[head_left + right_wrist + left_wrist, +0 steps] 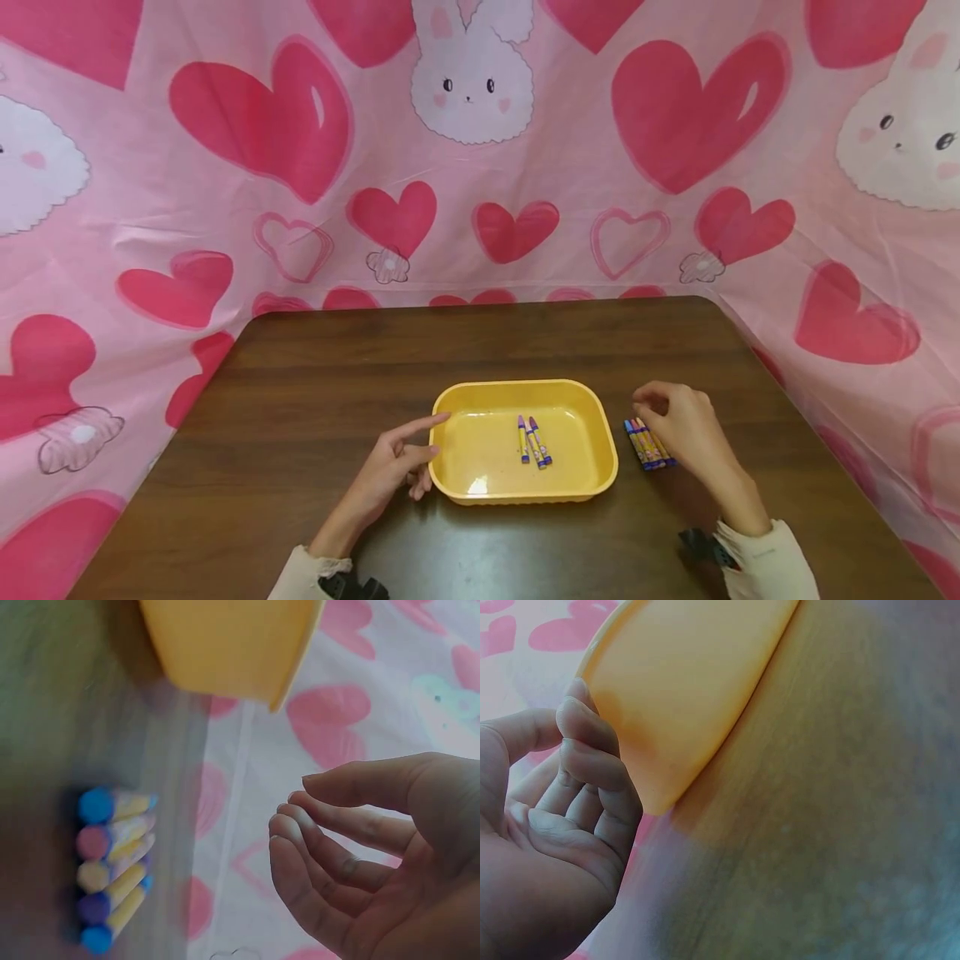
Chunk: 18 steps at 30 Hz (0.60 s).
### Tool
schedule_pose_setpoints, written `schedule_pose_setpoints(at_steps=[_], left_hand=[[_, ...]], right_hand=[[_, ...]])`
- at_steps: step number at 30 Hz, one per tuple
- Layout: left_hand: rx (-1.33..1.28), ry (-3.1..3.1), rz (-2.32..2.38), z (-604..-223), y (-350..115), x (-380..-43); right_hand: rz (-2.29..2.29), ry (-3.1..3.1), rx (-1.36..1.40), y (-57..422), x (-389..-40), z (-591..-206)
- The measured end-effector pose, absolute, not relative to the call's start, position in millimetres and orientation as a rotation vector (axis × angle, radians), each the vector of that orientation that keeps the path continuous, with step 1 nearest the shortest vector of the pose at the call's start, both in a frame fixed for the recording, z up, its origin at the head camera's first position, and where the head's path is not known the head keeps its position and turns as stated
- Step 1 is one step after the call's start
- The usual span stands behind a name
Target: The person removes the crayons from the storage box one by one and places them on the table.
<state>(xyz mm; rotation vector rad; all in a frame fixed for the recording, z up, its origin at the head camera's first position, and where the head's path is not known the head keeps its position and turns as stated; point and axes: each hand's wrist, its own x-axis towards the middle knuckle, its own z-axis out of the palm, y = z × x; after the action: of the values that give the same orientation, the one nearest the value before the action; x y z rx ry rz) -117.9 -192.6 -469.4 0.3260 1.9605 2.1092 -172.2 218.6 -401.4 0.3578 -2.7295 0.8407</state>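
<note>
A shallow yellow plastic tray (525, 497) lies on the table, and three crayons (534, 446) with purple and pinkish tips rest side by side on its floor. At its left side is my left hand (393, 462), holding the rim with index finger and thumb over the edge and the other fingers bent outside the wall. My right hand (686, 425) hovers over a row of several crayons (647, 446) to the right of the tray. Its fingers are loosely bent, and the right wrist view shows a gap between thumb and fingertips with nothing in it.
The dark brown wooden table (345, 358) has rounded far corners. Behind it and along both sides hangs a pink cloth (465, 167) printed with hearts and rabbits. Dark straps with small devices sit at both wrists, by light sleeves.
</note>
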Motion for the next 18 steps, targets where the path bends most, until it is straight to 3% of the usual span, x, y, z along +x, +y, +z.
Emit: schedule_pose_setpoints(at_steps=[18], left_hand=[[0.32, 1.954, 2.108, -468.7, -191.8, -117.7]], right_hand=[[0.873, -2.716, 0.608, 148.1, -181.5, -367.4]])
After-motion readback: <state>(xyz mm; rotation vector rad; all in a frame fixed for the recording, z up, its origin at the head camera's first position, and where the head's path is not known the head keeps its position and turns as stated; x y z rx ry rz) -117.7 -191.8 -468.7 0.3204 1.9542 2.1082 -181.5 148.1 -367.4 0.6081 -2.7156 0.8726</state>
